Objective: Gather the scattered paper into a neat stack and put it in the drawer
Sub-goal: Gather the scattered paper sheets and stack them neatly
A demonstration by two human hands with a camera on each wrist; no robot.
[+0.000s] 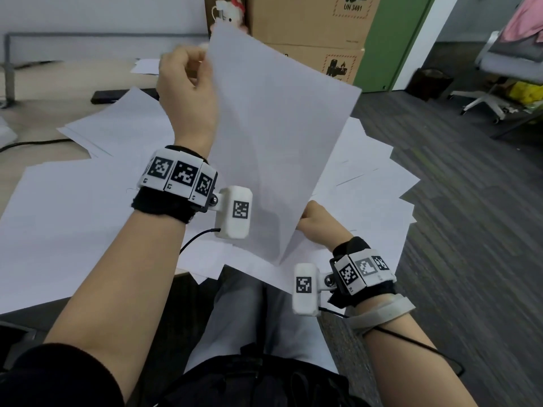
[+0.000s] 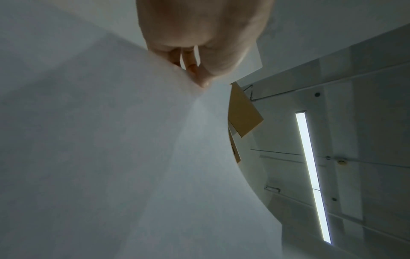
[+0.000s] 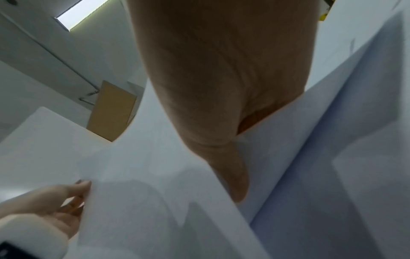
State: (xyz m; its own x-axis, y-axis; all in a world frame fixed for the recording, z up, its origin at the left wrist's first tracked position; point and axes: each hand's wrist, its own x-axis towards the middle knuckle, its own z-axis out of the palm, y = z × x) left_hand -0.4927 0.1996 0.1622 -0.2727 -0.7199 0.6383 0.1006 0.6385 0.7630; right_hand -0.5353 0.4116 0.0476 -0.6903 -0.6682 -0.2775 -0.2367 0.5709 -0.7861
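My left hand (image 1: 188, 92) pinches the upper edge and my right hand (image 1: 316, 223) grips the lower edge of a smooth white rectangular sheet (image 1: 273, 136), held raised and tilted above loose flat paper (image 1: 73, 201) fanned across the table (image 1: 38, 124).

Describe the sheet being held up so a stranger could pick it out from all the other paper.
Start at the desk strewn with white sheets. Above them, the left hand pinches the held sheet at its top edge and the right hand grips its bottom. It alone stands raised off the desk; the rest lie flat.
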